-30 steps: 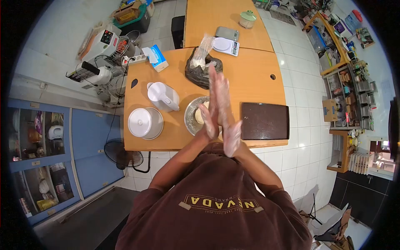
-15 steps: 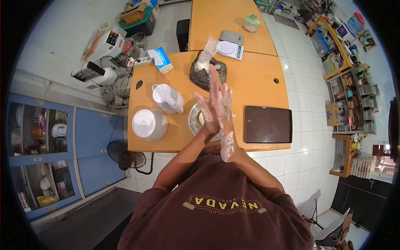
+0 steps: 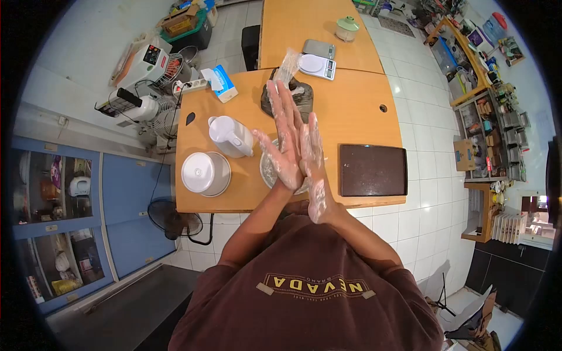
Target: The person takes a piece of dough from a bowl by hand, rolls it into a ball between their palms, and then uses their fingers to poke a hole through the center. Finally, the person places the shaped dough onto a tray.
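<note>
My left hand [image 3: 285,149] and my right hand [image 3: 315,169] are raised over the near part of the table, palms against each other. Fingers on both are stretched out straight, the left thumb spread to the side. A whitish, floury coating covers the skin. Whether anything small lies between the palms is hidden. Below them, a metal bowl [image 3: 265,169] with white residue shows only in part. Beyond the fingertips lies a dark plastic bag [image 3: 304,105] with a clear plastic bag [image 3: 287,67] standing out of it.
Left on the table [image 3: 246,199] are a white pitcher [image 3: 231,137] and a white lidded container [image 3: 205,174]. A dark baking tray [image 3: 373,169] lies right. Farther back are a tissue box [image 3: 223,83], a white scale [image 3: 316,66], a grey scale [image 3: 319,49] and a green-lidded jar [image 3: 347,29].
My hands have slid along each other: the left fingers now reach farther forward than the right ones, where before the right led. The view has shifted slightly.
</note>
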### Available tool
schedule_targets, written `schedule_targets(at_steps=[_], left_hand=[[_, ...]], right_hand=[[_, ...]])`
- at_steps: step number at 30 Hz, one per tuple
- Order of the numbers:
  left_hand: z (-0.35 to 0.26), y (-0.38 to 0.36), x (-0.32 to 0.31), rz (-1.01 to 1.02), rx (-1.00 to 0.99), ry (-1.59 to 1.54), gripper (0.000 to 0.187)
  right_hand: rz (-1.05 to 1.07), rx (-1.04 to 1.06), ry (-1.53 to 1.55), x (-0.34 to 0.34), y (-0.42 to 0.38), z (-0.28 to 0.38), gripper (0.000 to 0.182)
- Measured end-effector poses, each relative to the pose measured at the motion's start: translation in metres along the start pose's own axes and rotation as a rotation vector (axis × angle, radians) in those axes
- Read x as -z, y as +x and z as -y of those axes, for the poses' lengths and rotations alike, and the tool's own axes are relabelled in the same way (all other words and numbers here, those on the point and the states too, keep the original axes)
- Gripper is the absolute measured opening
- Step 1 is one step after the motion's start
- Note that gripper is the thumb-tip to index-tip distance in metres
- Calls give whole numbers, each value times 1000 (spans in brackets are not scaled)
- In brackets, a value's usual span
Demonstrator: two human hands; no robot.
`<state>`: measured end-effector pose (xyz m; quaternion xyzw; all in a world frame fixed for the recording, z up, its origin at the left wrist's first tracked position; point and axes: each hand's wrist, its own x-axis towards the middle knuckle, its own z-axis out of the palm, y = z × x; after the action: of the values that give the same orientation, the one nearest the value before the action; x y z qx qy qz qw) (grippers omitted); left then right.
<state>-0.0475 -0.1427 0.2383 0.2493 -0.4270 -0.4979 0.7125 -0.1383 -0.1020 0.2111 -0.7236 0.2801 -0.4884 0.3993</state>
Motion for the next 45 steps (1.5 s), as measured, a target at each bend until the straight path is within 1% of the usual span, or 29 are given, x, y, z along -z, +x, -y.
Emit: schedule_targets(at_steps=[2,5,6,8,10,11,12,14,15,16,18,19,21,23,25,26,28,30,32,33,35,38,39,40,41,42,43,44,45], left_hand=[[13,-3,1,-27,9,67,106],[36,-27,13,125,-70,186,118],[30,-30,0,179,-130,204,120],[18,-47,-5,200,-23,250,127],[13,-35,-8,236,-180,183,122],[6,-35,-10,159,-110,152,122],[-8,-32,-17,80,-42,115,122],[-6,-19,-9,-13,-19,32,119],[-3,-13,-6,-59,-7,-9,118],[3,-14,0,-51,-16,93,114],[10,-25,2,98,-96,269,117],[14,-31,2,125,-85,263,118],[14,-40,-2,178,-64,251,121],[7,-42,-12,151,-60,167,122],[-4,-26,-7,98,-62,139,116],[-6,-18,-2,74,-51,155,114],[0,-7,5,34,-30,152,106],[36,-27,24,67,104,36,112],[26,-35,5,48,135,90,116],[22,-39,-5,39,151,117,118],[21,-47,-7,185,10,269,119],[-3,-40,-21,79,73,-6,118],[-5,-35,-21,27,84,-110,117],[-5,-33,-15,-19,149,-228,110],[6,-35,-6,-34,206,-227,107],[10,-33,-1,-49,263,-225,104],[12,-34,2,-64,319,-224,102],[18,-39,-5,-70,252,-160,98],[19,-45,-3,6,242,-84,100]], right_hand=[[-19,56,9,-4,-2,5,91],[-37,25,97,3,12,11,96],[-41,15,112,9,20,16,99],[-114,-54,235,16,29,19,102],[-101,-45,142,14,28,19,100],[-94,-39,96,14,28,19,100],[-32,0,-21,15,16,-9,95],[14,-40,40,7,5,-11,81],[23,-35,39,3,5,-1,82],[29,-28,37,0,6,8,82],[-16,-21,128,4,17,15,87],[-39,-15,173,6,22,18,89],[-197,-31,385,5,37,14,102],[-181,-72,336,7,36,12,103],[9,-135,26,11,19,0,92],[-7,-67,99,6,5,-17,93],[10,-31,92,1,-2,-5,92],[15,-1,91,-3,4,6,93],[12,-39,-52,15,25,28,91],[-55,-14,-5,16,27,22,87],[-185,44,83,18,32,10,82],[-103,-61,-139,17,20,-6,78],[-74,-62,-115,13,14,-4,78],[-44,-65,-91,7,8,0,78],[-13,-68,-65,3,3,1,78],[6,62,-87,3,1,3,76],[-15,21,-138,1,3,5,77],[-35,-19,-190,0,8,7,79],[-56,-60,-244,-1,17,12,80]])
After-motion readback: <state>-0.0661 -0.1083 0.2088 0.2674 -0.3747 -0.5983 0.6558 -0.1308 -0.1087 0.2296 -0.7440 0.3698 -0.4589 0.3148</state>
